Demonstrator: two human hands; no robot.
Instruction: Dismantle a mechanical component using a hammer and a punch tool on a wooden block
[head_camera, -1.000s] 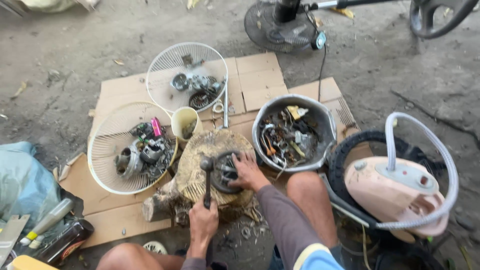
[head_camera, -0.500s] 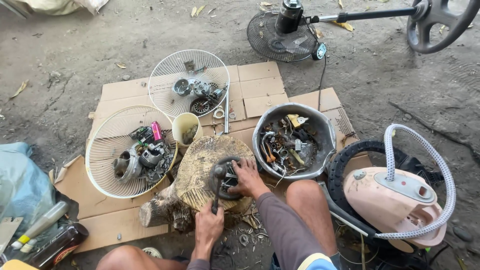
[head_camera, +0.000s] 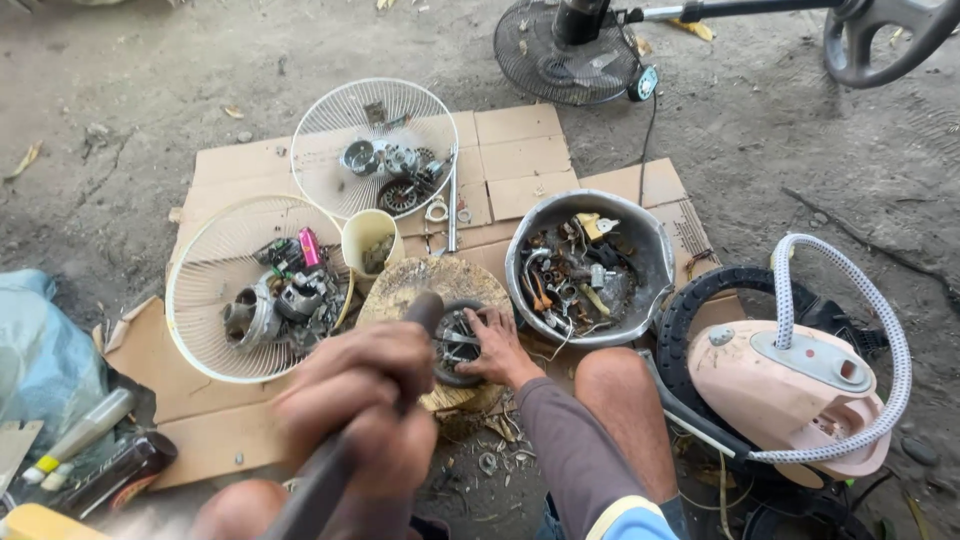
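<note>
At the far left edge of the cardboard sheet (head_camera: 250, 160) lies a blue plastic bag (head_camera: 40, 350), with a pale tube (head_camera: 80, 435) and a dark bottle (head_camera: 125, 470) beside it on the ground. Next on the cardboard I see a white fan grille (head_camera: 210, 330) lying like a dish and holding grey motor parts and a small pink piece (head_camera: 309, 247). A second fan grille (head_camera: 330, 140) sits toward the cardboard's far edge, also with metal parts in it. A cream plastic cup (head_camera: 365, 240) stands between the two grilles, touching the near one.

My left hand (head_camera: 365, 410) is raised close to the camera and blurred, its fingers wrapped tight around the handle of a hammer (head_camera: 330, 470), whose dark head (head_camera: 425, 305) hangs over a round wooden block (head_camera: 410, 285). On that block rests a small round motor part (head_camera: 455, 345); my right hand (head_camera: 495, 350) lies on it, fingers curled around its right rim and holding it steady against the wood.

Right of the block, at the cardboard's right edge, a dented metal bowl (head_camera: 520, 250) holds loose scraps and wires. My right knee (head_camera: 615, 385) is just below it. Farther right, off the cardboard, a pink appliance (head_camera: 760, 390) with a braided hose (head_camera: 880, 320) sits on a black tyre (head_camera: 690, 305). A dark standing-fan base (head_camera: 570, 55) lies beyond the far edge
</note>
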